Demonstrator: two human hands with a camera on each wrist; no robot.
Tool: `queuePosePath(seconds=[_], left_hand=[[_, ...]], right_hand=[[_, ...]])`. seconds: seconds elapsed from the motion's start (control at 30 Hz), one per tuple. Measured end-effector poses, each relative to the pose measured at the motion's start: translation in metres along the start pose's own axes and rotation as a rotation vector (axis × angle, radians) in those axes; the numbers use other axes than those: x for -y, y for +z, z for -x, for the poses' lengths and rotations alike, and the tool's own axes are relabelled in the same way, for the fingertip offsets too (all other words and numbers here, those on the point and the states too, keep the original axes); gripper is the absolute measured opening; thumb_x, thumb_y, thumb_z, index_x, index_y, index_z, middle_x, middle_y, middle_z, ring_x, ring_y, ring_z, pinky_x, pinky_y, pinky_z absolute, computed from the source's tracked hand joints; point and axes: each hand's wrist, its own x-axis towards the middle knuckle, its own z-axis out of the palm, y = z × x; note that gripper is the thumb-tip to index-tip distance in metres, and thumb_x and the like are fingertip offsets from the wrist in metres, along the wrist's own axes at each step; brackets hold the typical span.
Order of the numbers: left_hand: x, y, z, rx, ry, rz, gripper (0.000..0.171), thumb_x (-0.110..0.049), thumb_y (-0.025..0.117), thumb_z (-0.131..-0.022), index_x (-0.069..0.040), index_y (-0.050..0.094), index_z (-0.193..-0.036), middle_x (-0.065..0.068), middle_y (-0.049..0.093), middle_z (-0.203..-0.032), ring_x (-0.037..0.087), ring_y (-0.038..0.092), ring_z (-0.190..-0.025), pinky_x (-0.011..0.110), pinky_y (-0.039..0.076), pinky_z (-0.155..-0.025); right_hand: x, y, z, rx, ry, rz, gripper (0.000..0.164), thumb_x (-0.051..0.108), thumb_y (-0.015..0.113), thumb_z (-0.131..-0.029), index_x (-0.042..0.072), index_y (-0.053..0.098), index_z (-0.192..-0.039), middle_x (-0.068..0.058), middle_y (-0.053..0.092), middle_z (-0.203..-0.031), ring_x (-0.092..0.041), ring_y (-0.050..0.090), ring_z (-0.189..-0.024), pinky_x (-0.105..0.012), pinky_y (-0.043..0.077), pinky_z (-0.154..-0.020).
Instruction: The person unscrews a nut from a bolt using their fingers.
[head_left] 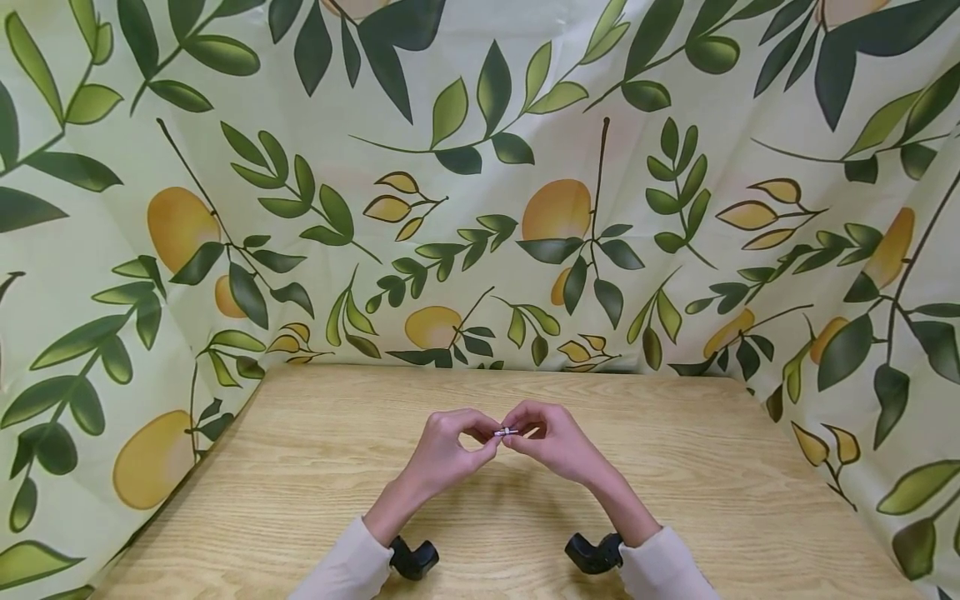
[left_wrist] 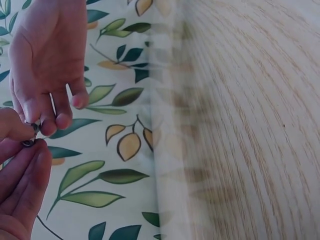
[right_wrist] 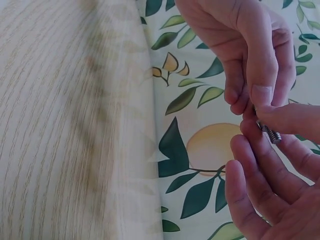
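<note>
- A small threaded metal piece (head_left: 506, 432) sits between the two hands, above the middle of the wooden table (head_left: 300, 483); the right wrist view shows its thread plainly.
- The left hand (head_left: 447, 447) pinches the left part of it between thumb and fingertips.
- The right hand (head_left: 552, 439) pinches from the right, its fingertips just beside the left hand's.
- What looks like a nut sits along the piece; how firmly it is seated, I cannot tell.
- Likeliest trouble is a drop: only fingertips hold so small a part, so one loosened pinch could send it to the wood and rolling.
- If the two hands pull unevenly or off line, the parts could tilt and bind, or cross-thread.
- Fingers crowd the metal, so they could hide a poor fit.
- The black wrist mounts (head_left: 414, 558) hang near the table on the near side; lowering the forearms could knock one against it.
</note>
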Motion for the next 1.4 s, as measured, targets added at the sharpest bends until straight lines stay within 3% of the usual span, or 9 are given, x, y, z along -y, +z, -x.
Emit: queuePosePath(seconds=[0.23,0.47,0.73,0.93,1.17,1.4], left_hand=[[-0.0005,0.0012,-0.0005,-0.003,0.015,-0.007,0.013,0.001,0.078,-0.083,-0.006,0.078,-0.093,0.004,0.08,-0.087,0.007,0.074,-0.073,0.023,0.063,-0.068],[0.0004,0.0013,-0.0002,-0.013,0.023,-0.006,0.012,0.002,0.077,-0.085,-0.007,0.079,-0.094,0.005,0.08,-0.085,0.007,0.074,-0.073,0.031,0.064,-0.066],[0.0009,0.0004,-0.001,-0.015,0.027,-0.022,0.014,0.001,0.079,-0.083,-0.007,0.079,-0.095,0.003,0.08,-0.088,0.007,0.073,-0.074,0.022,0.062,-0.068],[0.0009,0.0007,-0.0006,-0.013,-0.008,0.029,0.013,0.001,0.078,-0.085,-0.006,0.079,-0.095,0.004,0.08,-0.088,0.006,0.073,-0.074,0.029,0.064,-0.067],[0.0,0.0004,0.0002,-0.017,-0.013,0.032,0.012,0.0,0.077,-0.087,-0.008,0.08,-0.096,0.003,0.08,-0.088,0.007,0.074,-0.074,0.03,0.064,-0.068],[-0.0019,-0.0006,-0.0009,0.012,-0.034,0.004,0.012,-0.001,0.078,-0.084,-0.007,0.079,-0.094,0.003,0.08,-0.087,0.006,0.073,-0.074,0.024,0.063,-0.069]], right_hand=[[-0.0009,-0.0012,0.0003,0.002,-0.007,-0.014,0.018,0.017,0.076,-0.093,0.006,0.071,-0.106,-0.01,0.073,-0.1,-0.016,0.068,-0.091,-0.027,0.059,-0.075],[-0.0006,-0.0029,0.001,0.091,0.018,-0.011,0.023,0.023,0.065,-0.102,0.002,0.073,-0.107,-0.014,0.075,-0.095,-0.023,0.07,-0.085,-0.033,0.061,-0.074],[0.0011,-0.0013,0.001,0.024,-0.004,-0.004,0.017,0.02,0.072,-0.097,0.005,0.074,-0.106,-0.009,0.075,-0.097,-0.017,0.068,-0.088,-0.026,0.057,-0.073],[-0.0001,0.0001,0.0002,-0.003,-0.016,-0.019,0.019,0.016,0.078,-0.092,0.005,0.072,-0.106,-0.01,0.074,-0.1,-0.014,0.068,-0.088,-0.025,0.058,-0.074],[-0.0001,-0.0034,0.0006,0.05,0.019,-0.002,0.02,0.025,0.067,-0.101,0.007,0.074,-0.107,-0.006,0.075,-0.093,-0.023,0.071,-0.086,-0.029,0.059,-0.074],[0.0015,-0.002,0.0017,0.012,-0.02,-0.008,0.015,0.016,0.074,-0.095,0.005,0.072,-0.105,-0.009,0.074,-0.099,-0.014,0.067,-0.088,-0.025,0.058,-0.074]])
